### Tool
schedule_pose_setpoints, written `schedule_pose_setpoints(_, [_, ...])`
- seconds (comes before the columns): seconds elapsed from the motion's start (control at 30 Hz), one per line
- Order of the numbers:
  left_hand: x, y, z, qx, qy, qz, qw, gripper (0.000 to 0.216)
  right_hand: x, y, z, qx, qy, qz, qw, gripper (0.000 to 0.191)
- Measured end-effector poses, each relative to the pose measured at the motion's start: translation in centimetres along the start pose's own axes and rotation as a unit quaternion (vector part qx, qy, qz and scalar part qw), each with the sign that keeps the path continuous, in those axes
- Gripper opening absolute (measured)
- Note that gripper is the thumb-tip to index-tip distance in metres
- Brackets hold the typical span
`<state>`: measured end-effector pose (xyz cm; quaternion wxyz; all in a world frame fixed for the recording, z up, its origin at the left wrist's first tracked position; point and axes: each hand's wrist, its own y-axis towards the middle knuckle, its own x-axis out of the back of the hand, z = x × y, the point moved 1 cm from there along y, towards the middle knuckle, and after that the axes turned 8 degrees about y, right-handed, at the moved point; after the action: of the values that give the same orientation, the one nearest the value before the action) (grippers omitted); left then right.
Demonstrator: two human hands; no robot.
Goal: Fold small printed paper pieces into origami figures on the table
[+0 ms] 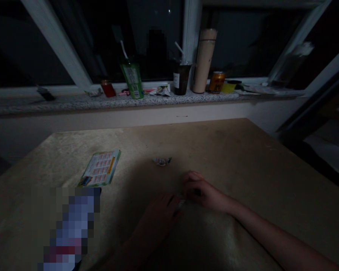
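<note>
In the dim light my left hand (161, 212) rests low over the table, its fingers curled inward. A small pale, shiny bit (181, 203), perhaps a piece of clear plastic, shows at its fingertips; its kind is too dark to make out. Just to the right, my right hand (202, 191) has its fingers bent and drawn together close to the same spot. Whatever is in its fingers is hidden. Beyond both hands lies a small, colourful printed wrapper packet (162, 161), touched by neither hand.
A printed card (101, 168) lies at left on the table (220, 146), near a blurred-out phone-like object (73, 226). Along the windowsill (158, 100) stand a green cup (132, 79), a dark drink cup (181, 78), a tall flask (205, 62), a can (216, 82) and a red jar (108, 89).
</note>
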<state>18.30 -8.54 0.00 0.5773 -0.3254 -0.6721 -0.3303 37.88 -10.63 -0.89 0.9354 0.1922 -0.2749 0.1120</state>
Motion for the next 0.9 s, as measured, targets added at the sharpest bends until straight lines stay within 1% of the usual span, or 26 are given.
schedule_pose_setpoints(0.13, [-0.1, -0.1, 0.3, -0.017, 0.008, -0.024, 1.000, 0.017, 0.5, -0.2, 0.3, 0.005, -0.002, 0.038, 0.999, 0.027])
schedule_pose_setpoints(0.2, [-0.1, -0.2, 0.5, -0.029, 0.004, -0.031, 0.999, 0.018, 0.6, -0.3, 0.5, 0.000, -0.005, 0.045, 0.999, 0.029])
schedule_pose_setpoints(0.33, [-0.2, -0.4, 0.8, -0.029, -0.016, -0.033, 0.999, 0.016, 0.7, -0.3, 0.5, -0.009, -0.004, 0.048, 0.999, 0.022])
schedule_pose_setpoints(0.4, [-0.2, -0.5, 0.8, -0.025, -0.031, -0.033, 0.999, 0.020, 0.7, -0.2, 0.5, -0.008, -0.003, 0.048, 0.999, 0.020])
schedule_pose_setpoints(0.6, [0.2, -0.3, 0.5, -0.012, -0.024, -0.027, 0.999, 0.016, 0.6, 0.0, 0.4, 0.015, -0.018, 0.039, 0.999, 0.009])
schedule_pose_setpoints(0.7, [0.2, -0.3, 0.4, -0.011, -0.025, -0.025, 0.999, 0.016, 0.5, -0.2, 0.8, 0.062, -0.079, 0.052, 0.994, 0.008])
schedule_pose_setpoints(0.8, [0.0, -0.3, 0.3, -0.014, -0.025, -0.025, 0.999, 0.016, 0.2, -0.5, 1.4, 0.119, -0.182, 0.079, 0.973, 0.009])
schedule_pose_setpoints(0.9, [-0.3, -0.3, 0.4, -0.021, -0.025, -0.027, 0.999, 0.017, -0.1, -0.6, 1.8, 0.140, -0.254, 0.084, 0.953, 0.014])
